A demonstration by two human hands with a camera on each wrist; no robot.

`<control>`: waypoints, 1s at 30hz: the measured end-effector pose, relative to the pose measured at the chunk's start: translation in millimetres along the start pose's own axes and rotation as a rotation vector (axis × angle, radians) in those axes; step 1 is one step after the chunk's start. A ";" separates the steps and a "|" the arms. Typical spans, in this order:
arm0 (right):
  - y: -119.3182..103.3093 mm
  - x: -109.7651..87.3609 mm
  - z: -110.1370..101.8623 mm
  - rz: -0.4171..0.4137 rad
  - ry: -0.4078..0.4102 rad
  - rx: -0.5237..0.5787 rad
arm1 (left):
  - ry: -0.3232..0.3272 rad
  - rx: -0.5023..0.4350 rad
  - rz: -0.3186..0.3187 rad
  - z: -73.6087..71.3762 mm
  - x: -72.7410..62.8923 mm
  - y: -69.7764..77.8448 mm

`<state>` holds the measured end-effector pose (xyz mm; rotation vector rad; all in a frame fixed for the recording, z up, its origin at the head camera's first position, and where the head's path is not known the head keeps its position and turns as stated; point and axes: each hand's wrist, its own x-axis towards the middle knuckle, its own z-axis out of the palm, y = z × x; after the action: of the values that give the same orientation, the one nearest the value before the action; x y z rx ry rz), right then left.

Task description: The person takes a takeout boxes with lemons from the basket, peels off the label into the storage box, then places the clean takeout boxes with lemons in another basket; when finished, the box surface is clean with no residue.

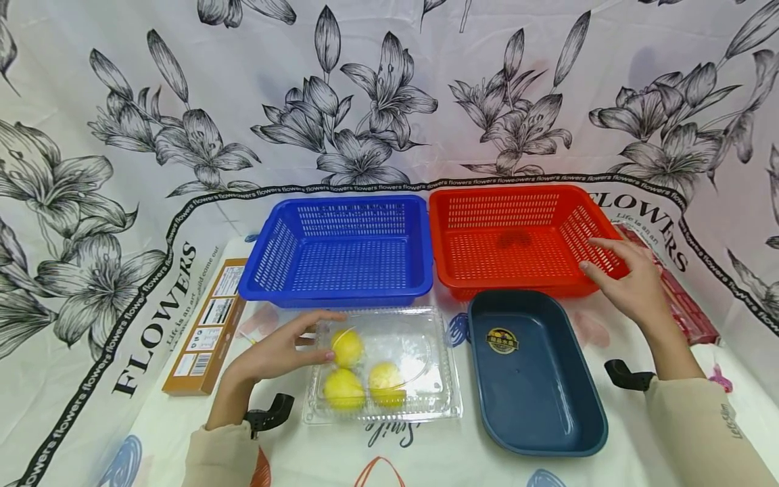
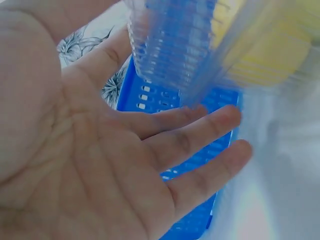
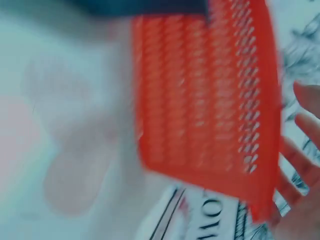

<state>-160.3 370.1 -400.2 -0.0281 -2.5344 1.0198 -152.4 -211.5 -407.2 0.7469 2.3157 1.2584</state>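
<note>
A clear plastic box [image 1: 426, 345] lies on the cloth with three round yellow fruits [image 1: 344, 389] inside. At its left side is my left hand [image 1: 276, 348], thumb and index finger spread over the edge of the lid. In the left wrist view its other fingers [image 2: 190, 140] stretch out straight below the box. My right hand [image 1: 635, 281] is at the right rim of the red basket [image 1: 481, 260], thumb and fingers spread apart. Nothing shows between its fingers, which overlap the rim in the right wrist view. The basket holds no objects.
A blue basket [image 1: 356, 264] stands left of the red one, behind the box. In front of the red basket is a dark blue tub [image 1: 523, 385]. A brown carton [image 1: 207, 331] lies far left, and a red package [image 1: 688, 304] far right. Flower-printed cloth rises behind.
</note>
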 end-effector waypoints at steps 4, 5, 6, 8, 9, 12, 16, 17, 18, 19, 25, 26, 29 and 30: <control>20.3 5.0 -2.5 0.027 0.025 -0.071 | -0.025 -0.011 -0.018 -1.1 -2.8 -1.3; 24.4 5.6 -2.6 0.039 0.022 -0.082 | -0.028 -0.004 -0.027 -1.3 -3.2 -1.2; 27.9 6.1 -3.0 0.050 0.018 -0.092 | -0.029 0.004 -0.034 -1.6 -3.3 -1.2; 33.2 6.8 -3.3 0.070 0.004 -0.104 | -0.036 0.014 -0.045 -2.3 -3.2 -1.2; 35.3 6.9 -3.3 0.075 -0.006 -0.108 | -0.039 0.012 -0.056 -2.5 -2.9 -0.9; 40.1 6.9 -2.8 0.085 -0.024 -0.112 | -0.062 -0.029 -0.090 -3.4 -1.7 -0.8; 43.8 5.6 -1.6 0.091 -0.032 -0.109 | -0.071 -0.106 -0.135 -3.3 1.9 -1.5; 44.4 5.0 -1.5 0.091 -0.033 -0.107 | -0.067 -0.117 -0.141 -3.0 3.0 -1.7; 44.7 4.6 -1.3 0.091 -0.035 -0.109 | -0.063 -0.122 -0.143 -2.6 4.2 -2.2; 44.9 4.3 -1.1 0.090 -0.036 -0.113 | -0.058 -0.123 -0.141 -2.4 5.3 -2.7; 44.1 4.7 -0.9 0.089 -0.043 -0.146 | -0.039 -0.131 -0.128 -1.8 9.0 -4.0; 44.0 4.9 -0.9 0.089 -0.043 -0.149 | -0.037 -0.136 -0.128 -1.8 9.0 -4.0; 44.2 5.0 -0.4 0.091 -0.044 -0.146 | -0.030 -0.143 -0.128 -1.9 8.7 -4.5; 44.7 5.1 -0.5 0.089 -0.043 -0.144 | -0.028 -0.148 -0.127 -1.6 8.9 -4.8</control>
<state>-170.6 404.0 -427.9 -0.1628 -2.6621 0.8774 -161.5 -209.2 -411.3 0.5552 2.1822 1.3352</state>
